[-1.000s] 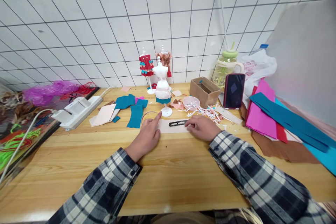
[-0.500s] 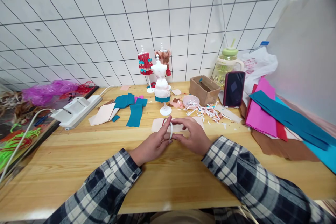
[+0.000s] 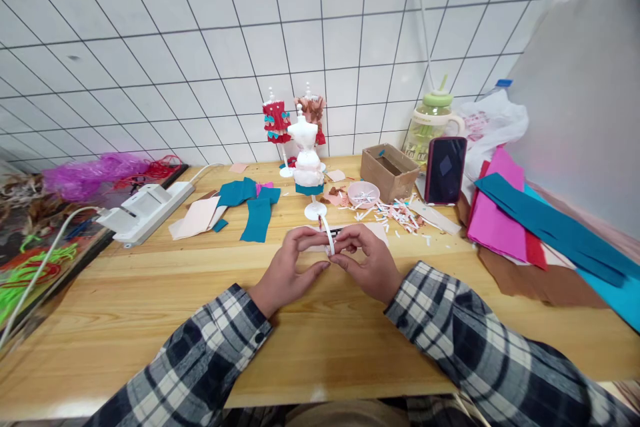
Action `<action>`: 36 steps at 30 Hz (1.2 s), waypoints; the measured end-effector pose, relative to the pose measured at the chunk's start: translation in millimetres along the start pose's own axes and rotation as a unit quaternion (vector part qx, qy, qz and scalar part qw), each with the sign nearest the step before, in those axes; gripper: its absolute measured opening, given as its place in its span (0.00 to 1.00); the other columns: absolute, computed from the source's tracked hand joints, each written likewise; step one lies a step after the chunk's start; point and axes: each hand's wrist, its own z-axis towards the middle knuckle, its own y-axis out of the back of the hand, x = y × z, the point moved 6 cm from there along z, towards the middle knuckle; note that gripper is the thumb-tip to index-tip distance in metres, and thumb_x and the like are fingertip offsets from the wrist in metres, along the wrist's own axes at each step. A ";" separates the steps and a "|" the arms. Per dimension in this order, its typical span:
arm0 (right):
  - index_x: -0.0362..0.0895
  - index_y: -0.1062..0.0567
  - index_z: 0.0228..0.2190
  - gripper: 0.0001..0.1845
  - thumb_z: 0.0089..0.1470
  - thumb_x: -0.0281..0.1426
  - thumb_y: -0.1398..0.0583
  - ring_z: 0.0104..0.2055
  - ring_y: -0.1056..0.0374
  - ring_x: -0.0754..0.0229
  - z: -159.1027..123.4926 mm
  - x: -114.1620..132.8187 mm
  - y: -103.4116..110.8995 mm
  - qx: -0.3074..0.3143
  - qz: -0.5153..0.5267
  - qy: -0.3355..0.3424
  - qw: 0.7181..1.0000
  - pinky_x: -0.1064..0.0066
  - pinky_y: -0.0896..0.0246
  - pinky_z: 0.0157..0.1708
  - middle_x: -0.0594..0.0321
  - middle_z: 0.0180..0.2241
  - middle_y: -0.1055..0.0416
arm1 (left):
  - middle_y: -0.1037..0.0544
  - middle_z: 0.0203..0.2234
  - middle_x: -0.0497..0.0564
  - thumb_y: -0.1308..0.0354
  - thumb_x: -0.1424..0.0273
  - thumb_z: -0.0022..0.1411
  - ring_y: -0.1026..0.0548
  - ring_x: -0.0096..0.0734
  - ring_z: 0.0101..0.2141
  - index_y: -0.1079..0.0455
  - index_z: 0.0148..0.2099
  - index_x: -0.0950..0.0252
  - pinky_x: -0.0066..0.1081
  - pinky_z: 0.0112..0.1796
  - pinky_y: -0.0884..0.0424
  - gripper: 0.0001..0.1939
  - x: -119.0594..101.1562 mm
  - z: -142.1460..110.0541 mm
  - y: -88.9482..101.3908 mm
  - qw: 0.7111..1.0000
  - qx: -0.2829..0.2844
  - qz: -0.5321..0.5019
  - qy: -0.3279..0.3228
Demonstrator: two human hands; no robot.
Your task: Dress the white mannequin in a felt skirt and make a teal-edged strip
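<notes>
Between my hands stands a narrow white ring [image 3: 330, 240], apparently a thin roll of tape, seen nearly edge-on and tilted away from me. My left hand [image 3: 285, 273] holds it from the left, fingers reaching behind it and thumb stretched out below. My right hand [image 3: 373, 263] pinches at its right side with thumb and curled fingers. A dark small detail shows between the fingers, too small to make out. Under the hands lies a pale pink paper piece [image 3: 377, 232]. Just beyond stands a small white dress form [image 3: 303, 137] with pale pink and teal wrapping.
Teal paper pieces [image 3: 257, 220] and pale sheets [image 3: 197, 217] lie left, near a white power strip [image 3: 153, 210]. To the right are a pink bowl [image 3: 363, 193], paper shreds [image 3: 400, 217], a cardboard box [image 3: 390, 170], a phone [image 3: 446, 170] and stacked coloured paper [image 3: 500, 213]. Two dressed forms stand behind.
The white ring has tipped away from me. My left fingers have shifted behind it, with the thumb lowered; my right fingers have curled in closer.
</notes>
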 end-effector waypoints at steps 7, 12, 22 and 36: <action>0.47 0.30 0.27 0.07 0.50 0.29 0.35 0.31 0.36 0.61 -1.7 14.4 4.2 -0.013 -0.082 0.080 0.993 0.68 0.41 0.32 0.65 0.27 0.28 | 0.27 0.50 0.56 0.39 0.64 0.58 0.32 0.41 0.53 0.33 0.48 0.62 0.43 0.55 0.38 0.17 -7.3 6.3 -1.1 0.996 0.060 0.034 -0.060; 0.46 0.33 0.27 0.11 0.49 0.34 0.35 0.29 0.33 0.62 1.2 -2.5 6.8 -0.044 0.043 -0.039 0.997 0.70 0.39 0.29 0.65 0.27 0.28 | 0.22 0.43 0.49 0.47 0.69 0.65 0.30 0.35 0.51 0.29 0.45 0.59 0.46 0.59 0.50 0.08 -2.2 4.6 -7.1 0.979 0.103 0.161 -0.069; 0.46 0.31 0.41 0.11 0.54 0.33 0.40 0.39 0.26 0.57 2.1 -13.9 2.9 0.003 0.105 -0.103 0.989 0.67 0.35 0.36 0.58 0.37 0.22 | 0.22 0.33 0.50 0.50 0.71 0.66 0.26 0.30 0.38 0.29 0.43 0.62 0.35 0.49 0.36 0.09 0.2 4.8 -10.4 0.983 0.123 0.112 -0.077; 0.47 0.33 0.43 0.18 0.52 0.37 0.37 0.36 0.28 0.59 0.2 -17.6 -4.2 0.045 0.202 -0.126 0.970 0.67 0.34 0.37 0.62 0.33 0.25 | 0.23 0.47 0.49 0.48 0.73 0.66 0.33 0.36 0.55 0.28 0.46 0.59 0.43 0.59 0.42 0.11 -10.8 2.6 -15.9 0.917 0.161 0.273 -0.241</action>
